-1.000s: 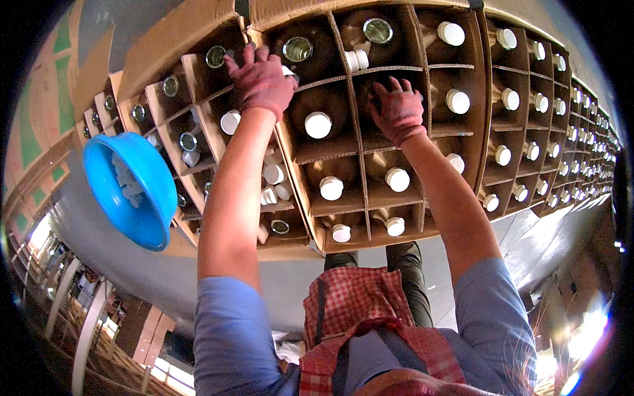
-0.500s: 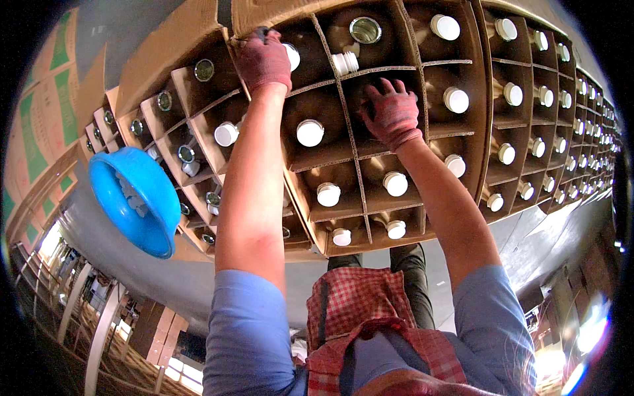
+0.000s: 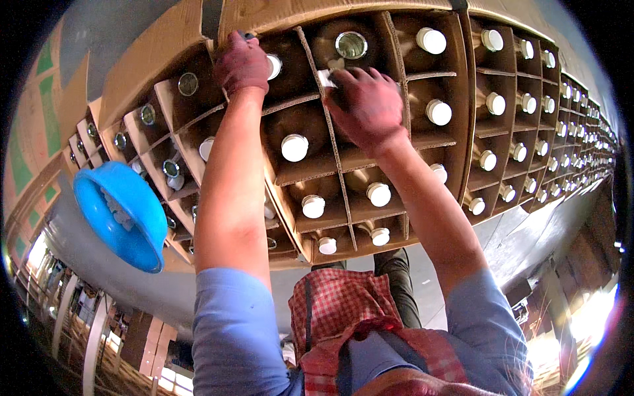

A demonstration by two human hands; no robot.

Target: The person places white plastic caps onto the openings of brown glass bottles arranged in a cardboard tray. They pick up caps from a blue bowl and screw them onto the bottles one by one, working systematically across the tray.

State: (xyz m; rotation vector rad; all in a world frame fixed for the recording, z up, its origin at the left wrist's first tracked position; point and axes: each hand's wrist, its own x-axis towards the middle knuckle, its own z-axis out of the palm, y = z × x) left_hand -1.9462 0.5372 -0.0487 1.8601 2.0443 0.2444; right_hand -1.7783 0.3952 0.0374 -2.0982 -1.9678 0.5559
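My left hand, in a reddish glove, is closed at the far edge of the divided cardboard carton, beside a white-capped bottle. A dark bit shows at its fingertips; whether that is glove or something held cannot be made out. My right hand, gloved alike and slightly blurred, curls its fingers at a small white plastic cap by a cardboard divider. Just beyond those fingers stands an uncapped glass bottle, its round mouth facing up. Several capped bottles fill the surrounding cells.
To the left, a blue basin holding small white pieces rests over a carton of mostly uncapped bottles. More cartons of capped bottles run off to the right. Green-marked cardboard lies at the far left.
My right hand has moved from an inner cell up and left to the white cap, its fingers now curled. My left hand stays near the carton's far edge. The view has shifted slightly.
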